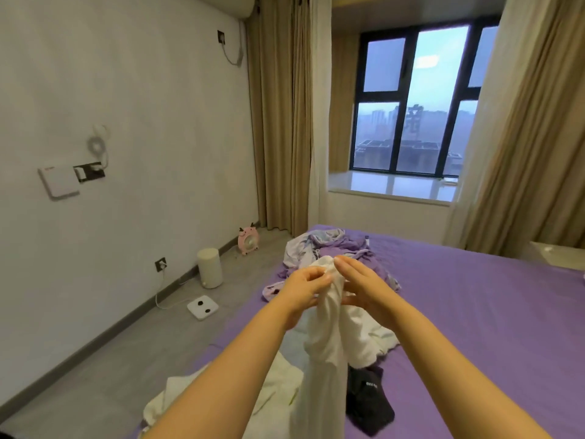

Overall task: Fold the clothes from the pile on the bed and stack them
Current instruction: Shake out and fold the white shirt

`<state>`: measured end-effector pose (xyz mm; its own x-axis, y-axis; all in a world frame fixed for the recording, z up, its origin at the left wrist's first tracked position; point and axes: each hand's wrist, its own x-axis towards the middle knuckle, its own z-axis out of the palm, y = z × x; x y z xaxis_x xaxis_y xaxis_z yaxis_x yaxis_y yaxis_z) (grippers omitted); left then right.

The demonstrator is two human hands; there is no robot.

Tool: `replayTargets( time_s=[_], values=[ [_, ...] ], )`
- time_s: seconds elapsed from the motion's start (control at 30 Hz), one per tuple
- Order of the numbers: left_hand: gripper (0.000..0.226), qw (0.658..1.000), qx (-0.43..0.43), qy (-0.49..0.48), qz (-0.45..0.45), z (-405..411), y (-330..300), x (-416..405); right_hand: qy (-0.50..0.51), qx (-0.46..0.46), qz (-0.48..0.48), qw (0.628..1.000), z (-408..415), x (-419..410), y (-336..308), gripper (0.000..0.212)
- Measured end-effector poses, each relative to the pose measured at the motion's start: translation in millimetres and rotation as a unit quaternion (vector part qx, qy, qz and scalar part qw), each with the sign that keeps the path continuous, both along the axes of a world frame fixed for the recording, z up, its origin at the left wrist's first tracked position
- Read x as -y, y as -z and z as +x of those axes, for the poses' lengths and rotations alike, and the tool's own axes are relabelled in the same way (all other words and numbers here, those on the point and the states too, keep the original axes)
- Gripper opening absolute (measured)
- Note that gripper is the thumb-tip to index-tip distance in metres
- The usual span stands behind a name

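The left hand [305, 285] pinches the top edge of the white garment [329, 315], lifted above the bed [474, 312]; the right hand [364, 286] lies open against it. Locate both shoulder seams before laying it flat. The pile [332, 248] lies beyond.

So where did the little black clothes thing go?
The black garment lies on the purple bed low in the head view, just right of the white garment hanging from both hands, under the right forearm.
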<state>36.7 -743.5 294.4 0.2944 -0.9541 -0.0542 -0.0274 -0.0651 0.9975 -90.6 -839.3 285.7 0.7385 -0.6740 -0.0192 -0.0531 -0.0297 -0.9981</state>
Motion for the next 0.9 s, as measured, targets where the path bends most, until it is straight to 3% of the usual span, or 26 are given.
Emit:
replayTargets(
  time_s=[0.07, 0.13, 0.2, 0.27, 0.33, 0.4, 0.47, 0.57, 0.67, 0.8, 0.9],
  values=[
    [0.037, 1.000, -0.002, 0.031, 0.002, -15.4, -4.6, -10.4, 0.050, -0.029, -0.033, 0.998, -9.3, -16.7, -6.3, 0.069],
    [0.050, 0.998, -0.015, 0.055, 0.002, -26.7, -7.4, -19.9, 0.104, -0.038, -0.050, 0.993, -21.9, -28.9, -9.3, 0.053],
    [0.049, 0.998, -0.025, 0.058, -0.010, -36.8, -8.4, -29.5, 0.139, -0.040, -0.058, 0.988, -36.1, -43.1, -12.3, 0.031],
    [0.042, 0.998, -0.024, 0.050, -0.029, -48.4, -7.9, -38.0, 0.175, -0.031, -0.043, 0.983, -51.2, -58.9, -12.8, 0.022],
    [0.044, 0.998, 0.041, 0.035, -0.045, -59.7, -7.0, -44.1, 0.205, -0.010, -0.012, 0.979, -68.1, -74.7, -13.3, 0.020],
    [0.052, 0.982, 0.175, 0.032, -0.069, -68.1, -7.0, -46.2, 0.217, -0.005, -0.003, 0.976, -86.7, -86.6, -15.1, 0.018],
    [0.058, 0.964, 0.232, 0.090, -0.095, -75.7, -6.2, -48.6, 0.206, -0.005, -0.004, 0.978, -104.7, -95.8, -19.0, 0.019],
    [0.043, 0.961, 0.183, 0.178, -0.105, -90.7, -5.4, -49.6, 0.186, -0.019, 0.000, 0.982, -127.8, -105.2, -24.7, 0.021],
    [0.019, 0.962, 0.205, 0.136, -0.121, -107.4, -5.4, -44.5, 0.179, -0.060, 0.002, 0.982, -148.9, -112.5, -28.2, 0.021],
    [0.013, 0.965, 0.196, 0.140, -0.106, -125.4, -12.3, -41.8, 0.191, -0.079, -0.019, 0.978, -187.4, -119.8, -31.2, 0.033],
    [0.010, 0.963, 0.156, 0.191, -0.106, -143.3, -22.3, -42.2, 0.195, -0.086, -0.062, 0.975, -218.2, -121.6, -36.5, 0.028]
  ],
)
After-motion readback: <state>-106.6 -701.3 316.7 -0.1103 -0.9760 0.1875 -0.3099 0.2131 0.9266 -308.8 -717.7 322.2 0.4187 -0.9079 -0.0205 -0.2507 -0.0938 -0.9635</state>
